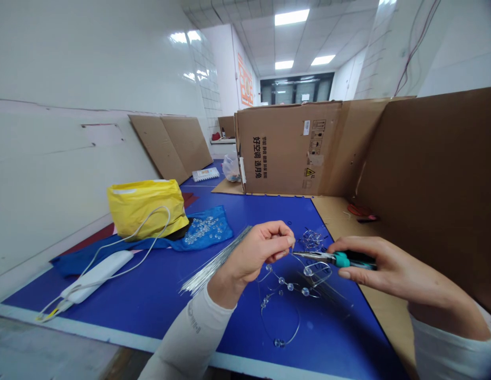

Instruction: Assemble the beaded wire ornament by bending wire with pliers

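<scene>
Here, by the right edge of the desk point(158, 301), the left hand point(263, 245) pinches the beaded wire point(290, 287) and the right hand point(383, 264) wraps around pliers point(342, 259). Straight wires point(211, 266) lie left of both, a power strip point(97, 275) near the front left corner; a cardboard box point(287, 153) blocks the back.

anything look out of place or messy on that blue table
Mainly the white cord: it loops untidily in front of the yellow bag and over the white power strip. Nothing near the pliers looks damaged.
</scene>
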Tool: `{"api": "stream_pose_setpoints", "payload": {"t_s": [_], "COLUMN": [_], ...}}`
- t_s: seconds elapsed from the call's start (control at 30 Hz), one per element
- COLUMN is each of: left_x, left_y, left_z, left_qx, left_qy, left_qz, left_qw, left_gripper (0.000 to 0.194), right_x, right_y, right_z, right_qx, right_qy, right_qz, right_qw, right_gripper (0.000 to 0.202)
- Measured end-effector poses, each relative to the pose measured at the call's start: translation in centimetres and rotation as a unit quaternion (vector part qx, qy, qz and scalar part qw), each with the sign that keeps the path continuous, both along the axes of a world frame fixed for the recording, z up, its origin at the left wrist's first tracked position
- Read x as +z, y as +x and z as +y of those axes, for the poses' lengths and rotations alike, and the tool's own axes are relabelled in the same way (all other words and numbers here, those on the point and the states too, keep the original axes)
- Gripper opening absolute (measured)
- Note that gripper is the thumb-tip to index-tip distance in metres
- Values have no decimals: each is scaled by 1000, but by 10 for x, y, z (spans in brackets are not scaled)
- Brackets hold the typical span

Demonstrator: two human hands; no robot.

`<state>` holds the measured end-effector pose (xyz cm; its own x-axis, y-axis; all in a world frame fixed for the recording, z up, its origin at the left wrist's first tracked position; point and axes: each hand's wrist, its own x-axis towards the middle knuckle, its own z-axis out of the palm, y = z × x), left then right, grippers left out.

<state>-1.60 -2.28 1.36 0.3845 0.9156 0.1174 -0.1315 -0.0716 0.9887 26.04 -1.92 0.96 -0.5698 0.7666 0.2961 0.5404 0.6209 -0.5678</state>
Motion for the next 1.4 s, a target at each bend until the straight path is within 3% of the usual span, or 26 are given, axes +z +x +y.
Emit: {"api": "stream_pose_setpoints", "payload": {"t_s": [0.5,0.77,1.23,1.4], "left_x": [3,2,1,1], "left_y": [0,0,0,1], "left_z": [0,0,-1,0], "left_qx": [42,50,62,104], "left_qy": [44,58,69,81], "left_qz": [35,45,44,51], "left_qw": [998,996,995,990], "left_gripper": [20,20,20,18], "right_x": [0,-3,1,1], "right_y": [5,1,-4,-13], "right_z": [-4,-15,-22,-25], "right_qx": [-25,-42,-32,-51], "right_qy": [17,106,129,180], "right_qz": [23,-36,-74,-80], "right_qw": [999,993,988,979], "right_gripper": [39,41,32,33]}}
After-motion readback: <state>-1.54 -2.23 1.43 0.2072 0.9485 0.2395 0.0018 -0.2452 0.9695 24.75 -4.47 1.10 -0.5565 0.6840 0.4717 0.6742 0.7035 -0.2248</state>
